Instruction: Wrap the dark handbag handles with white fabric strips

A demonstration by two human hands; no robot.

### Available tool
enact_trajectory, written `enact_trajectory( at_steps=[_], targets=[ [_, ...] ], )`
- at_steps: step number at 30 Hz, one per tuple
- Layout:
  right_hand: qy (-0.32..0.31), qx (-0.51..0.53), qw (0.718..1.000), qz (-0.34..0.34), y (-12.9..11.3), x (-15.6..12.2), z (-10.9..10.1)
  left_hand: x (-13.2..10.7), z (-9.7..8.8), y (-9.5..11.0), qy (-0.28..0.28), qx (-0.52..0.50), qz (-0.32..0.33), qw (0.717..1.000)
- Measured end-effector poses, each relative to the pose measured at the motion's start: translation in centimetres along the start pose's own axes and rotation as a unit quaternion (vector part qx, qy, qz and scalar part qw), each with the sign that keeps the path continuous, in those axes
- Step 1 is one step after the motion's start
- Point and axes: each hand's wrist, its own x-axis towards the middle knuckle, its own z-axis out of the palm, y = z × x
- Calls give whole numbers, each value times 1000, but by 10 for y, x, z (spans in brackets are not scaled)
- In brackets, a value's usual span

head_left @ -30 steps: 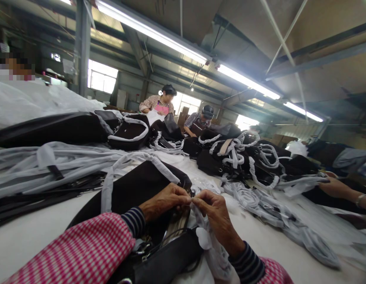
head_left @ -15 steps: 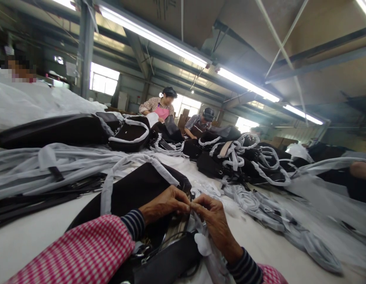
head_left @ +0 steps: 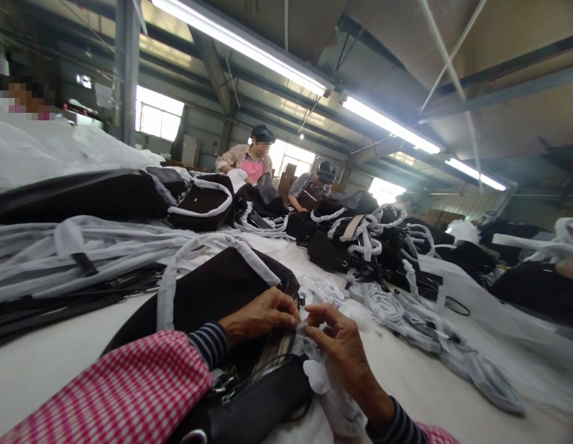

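A black handbag (head_left: 212,293) lies in front of me, its handle (head_left: 256,262) covered in white wrapping. Over the bag's zipped opening, my left hand (head_left: 267,316) is closed in a pinch; what its fingertips hold is too small to tell. Close to it, my right hand (head_left: 339,342) pinches thin white wrapping film (head_left: 335,401), which hangs down beside the bag. A small metal piece (head_left: 301,299) shows just above the fingertips. Below my hands lies a black leather-like pouch (head_left: 263,401) with a zipper (head_left: 270,371) along its edge.
White-wrapped straps (head_left: 110,253) and black straps (head_left: 73,302) lie at left. Coiled wrapped straps (head_left: 434,342) are at right. More black bags (head_left: 332,246) line the table's far side. Two co-workers (head_left: 249,157) work beyond them; part of another person's hand (head_left: 570,269) shows at the right edge.
My right fingertips have drawn slightly away from my left, opening a small gap. At the far right, a black bag with wrapped handles has come into view near the other person's hand.
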Motion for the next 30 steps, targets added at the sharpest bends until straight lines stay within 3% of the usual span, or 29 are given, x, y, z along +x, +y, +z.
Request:
enact_trajectory(
  at_steps=[4,8,10,13,17,25,30],
  targets=[
    [15,-97,992,-83,-3,-12,1,0,0,-3,-4,1,3,1000],
    [2,-201,957,-209,-4,-20,-1,1,0,-4,-1,6,8,1000],
    [14,-188,965,-184,-2,-18,-1,1,0,-4,0,14,9,1000],
    [29,-119,989,-83,1,-11,0,0,0,-3,2,26,11,1000],
    [-21,-35,999,10,-2,-2,0,-1,0,-5,0,34,19,999],
    [-63,-32,997,37,-10,6,-3,1,0,-6,6,37,29,999],
    [-76,-12,996,38,-19,18,-9,3,2,-4,66,5,31,997]
  ],
)
